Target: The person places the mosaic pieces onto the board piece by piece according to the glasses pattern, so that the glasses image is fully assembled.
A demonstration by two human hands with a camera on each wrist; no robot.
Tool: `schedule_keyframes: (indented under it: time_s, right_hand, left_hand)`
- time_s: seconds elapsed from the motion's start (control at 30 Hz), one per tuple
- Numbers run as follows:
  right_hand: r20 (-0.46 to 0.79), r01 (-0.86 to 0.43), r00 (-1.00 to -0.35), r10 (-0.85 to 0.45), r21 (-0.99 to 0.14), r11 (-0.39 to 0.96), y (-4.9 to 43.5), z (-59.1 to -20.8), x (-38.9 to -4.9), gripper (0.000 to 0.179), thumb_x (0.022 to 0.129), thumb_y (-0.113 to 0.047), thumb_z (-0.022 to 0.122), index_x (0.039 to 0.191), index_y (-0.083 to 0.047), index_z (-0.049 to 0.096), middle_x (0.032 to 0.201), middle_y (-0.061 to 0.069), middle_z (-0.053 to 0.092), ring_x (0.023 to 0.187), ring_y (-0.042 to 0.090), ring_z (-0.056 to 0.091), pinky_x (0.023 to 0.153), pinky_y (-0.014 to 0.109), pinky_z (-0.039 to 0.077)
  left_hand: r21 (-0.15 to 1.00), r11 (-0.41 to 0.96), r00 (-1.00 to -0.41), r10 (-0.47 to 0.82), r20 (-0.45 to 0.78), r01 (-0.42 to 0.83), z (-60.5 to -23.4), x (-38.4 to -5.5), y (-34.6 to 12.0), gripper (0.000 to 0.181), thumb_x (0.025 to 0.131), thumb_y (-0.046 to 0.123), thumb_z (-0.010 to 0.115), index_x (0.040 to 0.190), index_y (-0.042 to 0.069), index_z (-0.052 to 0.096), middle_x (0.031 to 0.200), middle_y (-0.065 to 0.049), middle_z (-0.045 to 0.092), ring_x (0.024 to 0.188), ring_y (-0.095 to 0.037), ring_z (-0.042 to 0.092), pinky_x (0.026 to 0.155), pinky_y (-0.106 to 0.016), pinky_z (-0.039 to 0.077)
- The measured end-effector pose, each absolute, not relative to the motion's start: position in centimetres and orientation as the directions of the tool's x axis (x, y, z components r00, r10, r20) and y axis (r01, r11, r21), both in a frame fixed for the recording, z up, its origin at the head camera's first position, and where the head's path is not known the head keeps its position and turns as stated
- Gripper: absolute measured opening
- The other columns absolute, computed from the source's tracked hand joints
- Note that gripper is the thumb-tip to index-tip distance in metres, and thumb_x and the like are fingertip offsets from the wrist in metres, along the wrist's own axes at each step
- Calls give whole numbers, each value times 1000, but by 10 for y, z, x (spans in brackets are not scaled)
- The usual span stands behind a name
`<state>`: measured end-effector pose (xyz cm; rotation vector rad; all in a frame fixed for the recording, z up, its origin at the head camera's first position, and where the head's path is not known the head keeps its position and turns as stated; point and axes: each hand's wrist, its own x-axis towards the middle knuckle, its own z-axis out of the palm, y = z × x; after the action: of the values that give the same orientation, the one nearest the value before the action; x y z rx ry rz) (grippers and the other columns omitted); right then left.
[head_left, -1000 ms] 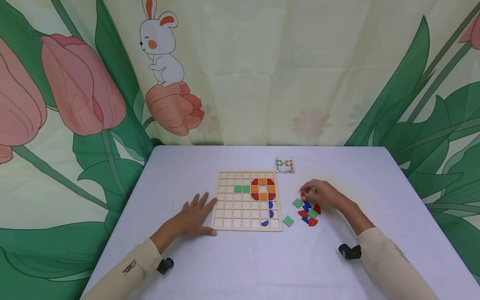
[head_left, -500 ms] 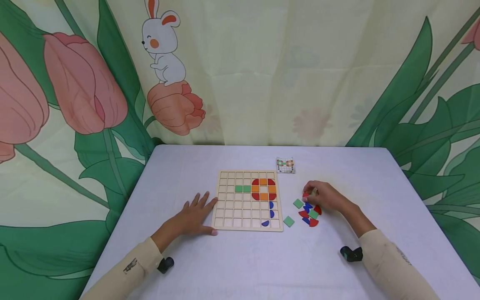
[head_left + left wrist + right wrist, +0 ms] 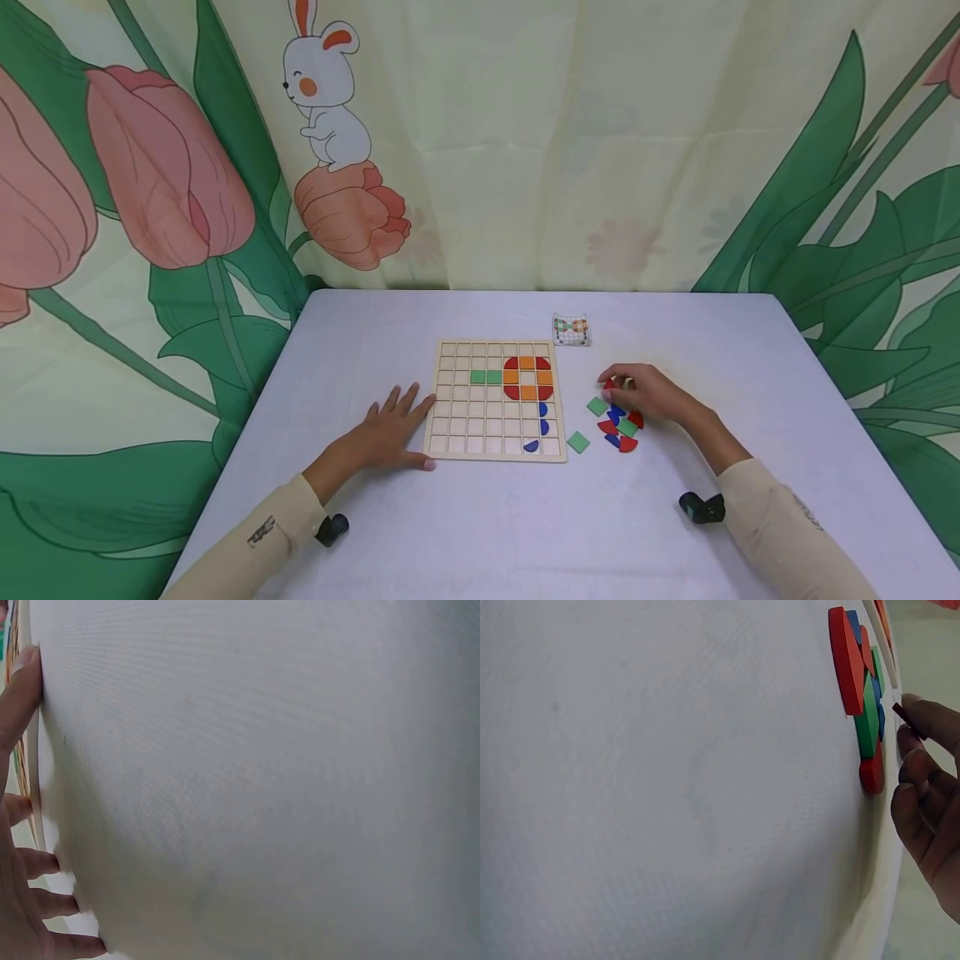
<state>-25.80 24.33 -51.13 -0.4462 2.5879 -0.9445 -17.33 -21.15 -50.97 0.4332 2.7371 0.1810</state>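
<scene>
The board (image 3: 476,429) carries a ring of red quarter-rounds (image 3: 512,364) and orange squares (image 3: 527,363), two green squares (image 3: 477,377) and three blue half-rounds (image 3: 543,427), so filling appears partly complete, with most left-side cells unfilled and loose pieces (image 3: 627,428) remaining to the right. The right hand (image 3: 651,393) pinches one red piece (image 3: 909,721) between thumb and fingertips, its exact shape unclear at this angle. The left hand (image 3: 384,435) lies flat, fingers spread, at the board's left edge.

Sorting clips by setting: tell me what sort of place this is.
Likely a play corner or small recording setup: a white-covered table, a tulip-and-rabbit backdrop behind it, and a wooden grid board on top.
</scene>
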Motion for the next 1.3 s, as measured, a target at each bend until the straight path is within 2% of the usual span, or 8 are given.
schedule_keyframes:
  time_s: [0.3, 0.57, 0.63, 0.77, 0.87, 1.1, 1.3]
  right_hand:
    - [-202, -184, -887, -415, -669, 720, 231, -506, -263, 27, 92, -22, 74, 118, -12, 72, 93, 3, 64, 83, 20, 54, 61, 25, 51]
    - [-228, -142, -869, -438, -735, 663, 214, -501, -266, 33, 96, -18, 68, 128, -10, 69, 110, 10, 69, 68, 21, 58, 60, 27, 54]
    - [-232, -133, -860, -454, -757, 640, 209, -499, -267, 32, 97, -15, 66, 128, -9, 68, 108, 11, 67, 67, 22, 59, 60, 28, 54]
    - [-217, -147, -848, -484, -780, 608, 199, -496, -268, 29, 96, -12, 65, 124, -8, 68, 101, 9, 63, 74, 25, 59, 63, 29, 55]
    - [-202, -171, -836, -510, -788, 591, 191, -495, -271, 26, 96, -13, 66, 122, -9, 70, 103, 7, 65, 79, 25, 60, 66, 30, 56]
    - [-176, -231, -820, -544, -769, 596, 172, -492, -278, 31, 90, -24, 76, 118, -10, 74, 100, 3, 70, 68, 20, 56, 59, 27, 51]
    - [-143, -274, -812, -565, -762, 587, 157, -489, -284, 35, 91, -27, 75, 122, -10, 73, 105, 3, 73, 66, 20, 59, 60, 26, 50]
  left_hand:
    - [185, 944, -888, 321, -330, 273, -511, -174, -212, 112, 74, 74, 72, 161, 22, 24, 168, -17, 13, 153, -48, 9, 113, -73, 22]
    - [175, 945, -887, 321, -332, 277, -512, -174, -212, 112, 74, 75, 70, 161, 22, 24, 168, -17, 13, 153, -48, 9, 113, -73, 21]
    - [176, 944, -888, 324, -325, 279, -512, -174, -212, 112, 74, 75, 71, 161, 22, 25, 168, -17, 14, 153, -48, 9, 112, -73, 22]
    - [179, 943, -892, 324, -314, 280, -512, -173, -212, 112, 73, 75, 71, 161, 22, 26, 168, -17, 15, 153, -48, 10, 112, -73, 22]
    - [181, 943, -893, 324, -313, 278, -510, -172, -211, 112, 73, 73, 72, 161, 22, 26, 168, -17, 15, 153, -48, 10, 113, -73, 22]
    - [183, 944, -891, 322, -321, 275, -506, -170, -211, 112, 74, 72, 73, 161, 21, 25, 168, -17, 15, 153, -48, 11, 113, -73, 23]
    - [182, 945, -892, 319, -321, 272, -507, -171, -211, 112, 73, 73, 73, 161, 23, 24, 168, -17, 14, 153, -48, 10, 113, -72, 23]
